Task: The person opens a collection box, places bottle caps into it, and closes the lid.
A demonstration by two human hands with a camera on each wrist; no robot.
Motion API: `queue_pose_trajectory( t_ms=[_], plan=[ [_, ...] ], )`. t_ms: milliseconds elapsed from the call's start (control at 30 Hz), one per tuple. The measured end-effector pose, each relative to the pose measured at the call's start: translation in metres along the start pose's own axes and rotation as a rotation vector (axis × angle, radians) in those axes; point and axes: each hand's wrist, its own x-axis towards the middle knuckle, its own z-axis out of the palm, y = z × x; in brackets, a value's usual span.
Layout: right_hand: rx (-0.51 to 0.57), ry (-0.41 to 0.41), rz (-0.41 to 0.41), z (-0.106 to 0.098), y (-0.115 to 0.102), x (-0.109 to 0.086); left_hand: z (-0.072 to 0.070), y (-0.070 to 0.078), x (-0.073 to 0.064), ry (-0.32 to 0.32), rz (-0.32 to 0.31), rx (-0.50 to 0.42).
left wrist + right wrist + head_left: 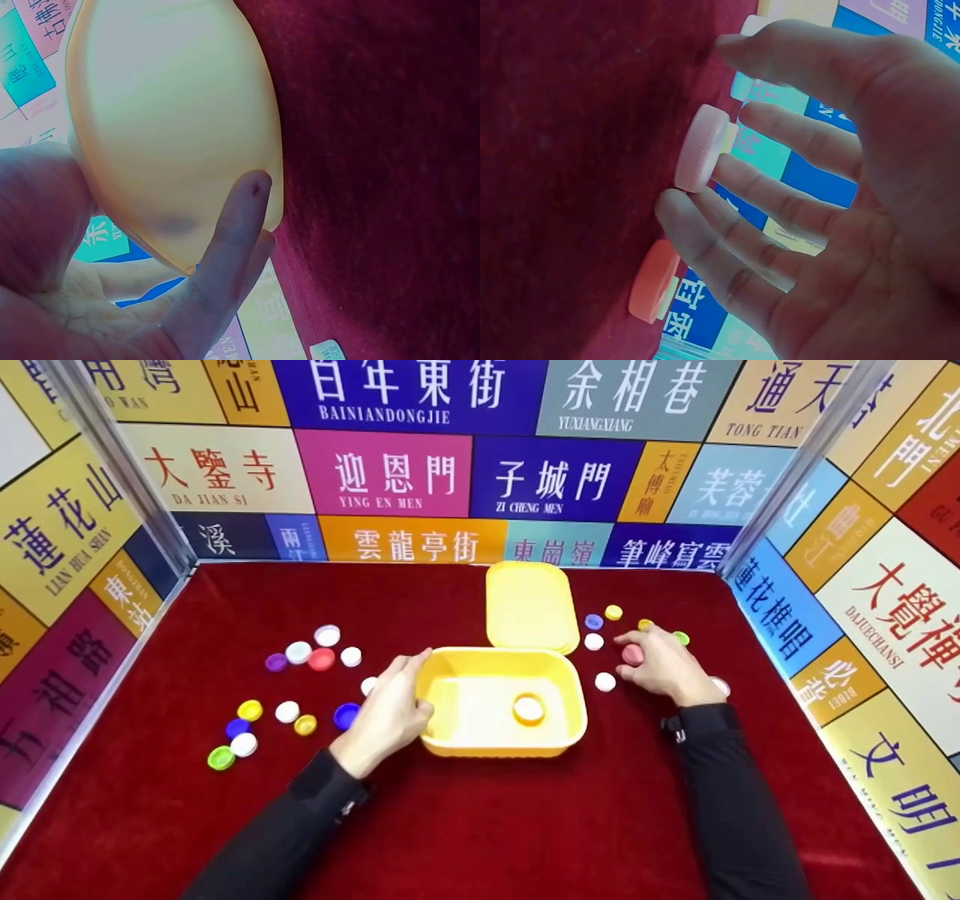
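Fingers and thumb of the right hand [664, 664] stood apart around a red cap [633, 654] on the cloth [600, 817]; whether they touched it could not be told. A light, low pinch at its edge seemed wisest, sparing the white caps [605, 682] near it, while the left hand [386, 712], clamped on the left end of a yellow box [495, 751], steadied that. The red cap looked small, round and dull. The box was open and round-cornered, a yellow-ringed, white-centred cap [529, 709] inside, right of middle.
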Motion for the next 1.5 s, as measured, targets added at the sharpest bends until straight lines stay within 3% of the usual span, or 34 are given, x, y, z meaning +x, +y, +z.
queue_pose_trajectory(
  t_ms=[367,600,1033,1500],
  plan=[
    [0.027,0.081,-0.050,0.003,0.008,-0.001,0.002,0.000,0.001,-0.008,-0.001,-0.006],
    [0.027,0.096,-0.034,-0.006,0.000,-0.004,0.001,0.001,0.000,0.000,0.005,-0.004],
    [0.042,0.200,-0.165,-0.024,-0.049,-0.009,0.001,0.000,0.000,0.004,-0.003,0.000],
    [0.087,0.201,-0.420,-0.021,-0.107,-0.020,0.001,0.000,0.000,-0.007,-0.022,0.003]
  ],
)
